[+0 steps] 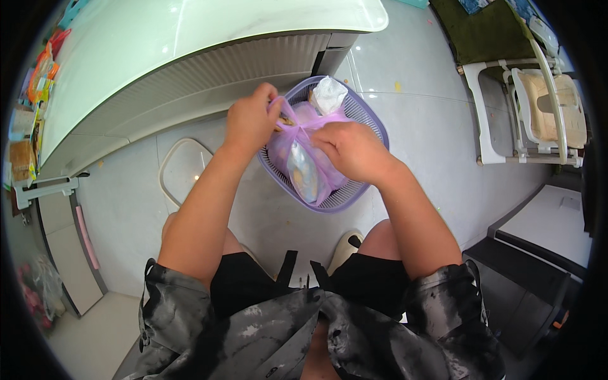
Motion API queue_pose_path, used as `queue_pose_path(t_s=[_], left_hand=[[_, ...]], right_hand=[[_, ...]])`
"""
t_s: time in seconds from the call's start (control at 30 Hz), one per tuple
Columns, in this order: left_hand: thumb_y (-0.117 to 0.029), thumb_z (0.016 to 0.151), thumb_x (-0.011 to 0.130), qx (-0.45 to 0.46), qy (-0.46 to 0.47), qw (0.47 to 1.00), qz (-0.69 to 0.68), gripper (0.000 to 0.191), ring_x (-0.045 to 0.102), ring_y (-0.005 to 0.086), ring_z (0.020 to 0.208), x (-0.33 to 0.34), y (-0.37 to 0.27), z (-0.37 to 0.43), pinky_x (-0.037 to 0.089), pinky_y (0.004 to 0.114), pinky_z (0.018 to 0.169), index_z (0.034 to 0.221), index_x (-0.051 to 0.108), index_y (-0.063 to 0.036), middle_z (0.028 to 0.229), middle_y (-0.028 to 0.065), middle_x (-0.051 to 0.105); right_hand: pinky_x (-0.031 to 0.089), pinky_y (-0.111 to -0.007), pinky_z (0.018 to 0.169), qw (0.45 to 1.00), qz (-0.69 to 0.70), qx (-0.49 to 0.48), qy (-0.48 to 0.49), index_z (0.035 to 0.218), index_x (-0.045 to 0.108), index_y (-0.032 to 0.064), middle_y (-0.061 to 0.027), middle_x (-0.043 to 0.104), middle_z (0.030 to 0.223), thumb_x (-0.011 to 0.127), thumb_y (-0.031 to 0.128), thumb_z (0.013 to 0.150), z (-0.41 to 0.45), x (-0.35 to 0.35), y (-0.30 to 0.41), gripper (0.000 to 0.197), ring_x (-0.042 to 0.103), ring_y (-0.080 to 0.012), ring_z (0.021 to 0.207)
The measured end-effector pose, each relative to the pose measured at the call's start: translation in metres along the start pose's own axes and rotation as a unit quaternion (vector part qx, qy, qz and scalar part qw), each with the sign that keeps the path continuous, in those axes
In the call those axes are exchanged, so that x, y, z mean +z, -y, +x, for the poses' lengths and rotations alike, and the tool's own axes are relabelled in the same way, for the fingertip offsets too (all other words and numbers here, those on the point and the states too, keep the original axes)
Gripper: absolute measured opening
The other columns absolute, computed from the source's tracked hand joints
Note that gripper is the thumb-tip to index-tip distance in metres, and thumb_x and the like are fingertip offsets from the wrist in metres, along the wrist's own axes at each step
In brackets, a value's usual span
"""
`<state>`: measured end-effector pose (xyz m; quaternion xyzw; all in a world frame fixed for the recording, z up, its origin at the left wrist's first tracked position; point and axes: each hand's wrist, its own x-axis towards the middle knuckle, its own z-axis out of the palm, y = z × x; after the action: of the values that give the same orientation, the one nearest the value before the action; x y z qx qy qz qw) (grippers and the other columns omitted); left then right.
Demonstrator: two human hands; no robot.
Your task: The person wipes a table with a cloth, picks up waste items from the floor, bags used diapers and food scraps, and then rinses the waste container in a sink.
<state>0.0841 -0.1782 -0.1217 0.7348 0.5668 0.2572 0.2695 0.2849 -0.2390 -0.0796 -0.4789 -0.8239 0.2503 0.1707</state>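
A thin purple plastic bag (280, 152) with mixed contents sits in a purple slatted plastic basket (382, 126) on the floor. Its top is gathered at the middle between my hands. My left hand (254, 114) pinches a loop of the bag at the upper left. On the right, my right hand (354, 149) has its fingers closed on the bag's gathered part, with the fingertips partly hidden. A crumpled white tissue (328, 95) lies at the basket's far side, beyond the bag. A shiny pale wrapper shows through the bag's near side.
A white-topped table or counter (285, 16) stands just beyond the basket. Left of the basket, a whitish lid or tray (183, 166) lies on the tiled floor. A white-framed child's chair (553, 109) is at the right, with a black cabinet (517, 285) nearer me.
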Motion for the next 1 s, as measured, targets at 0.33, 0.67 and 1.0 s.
queue_pose_path(t_s=[0.33, 0.67, 1.0], left_hand=[[-0.020, 0.087, 0.057, -0.001, -0.076, 0.995, -0.065, 0.016, 0.054, 0.0175, 0.052, 0.003, 0.014, 0.001, 0.040, 0.030, 0.049, 0.083, 0.050, -0.0062, 0.065, 0.0073, 0.059], [-0.021, 0.085, 0.062, -0.016, 0.281, 0.958, -0.049, 0.019, 0.047, 0.0137, 0.057, -0.056, -0.008, -0.017, 0.041, 0.027, 0.056, 0.096, 0.064, -0.0055, 0.067, 0.0026, 0.058], [-0.026, 0.085, 0.058, -0.063, 0.046, 0.995, 0.055, 0.018, 0.062, 0.0269, 0.069, -0.013, 0.014, -0.014, 0.047, 0.035, 0.062, 0.089, 0.069, -0.0125, 0.078, 0.0098, 0.066]], right_hand=[[0.047, -0.039, 0.063, 0.993, -0.116, 0.036, -0.001, 0.079, 0.062, 0.0114, -0.0084, 0.062, 0.073, 0.056, 0.015, 0.076, -0.019, 0.012, -0.004, 0.007, 0.060, -0.0280, 0.065], [0.045, -0.038, 0.062, 0.991, -0.122, -0.056, -0.022, 0.085, 0.063, 0.0105, -0.0055, 0.064, 0.070, 0.055, 0.010, 0.073, -0.018, -0.004, -0.014, 0.015, 0.061, -0.0259, 0.063], [0.046, -0.037, 0.066, 0.971, -0.180, 0.062, 0.145, 0.084, 0.063, 0.0135, -0.0059, 0.066, 0.075, 0.057, 0.011, 0.073, -0.040, 0.012, -0.025, 0.013, 0.062, -0.0264, 0.069]])
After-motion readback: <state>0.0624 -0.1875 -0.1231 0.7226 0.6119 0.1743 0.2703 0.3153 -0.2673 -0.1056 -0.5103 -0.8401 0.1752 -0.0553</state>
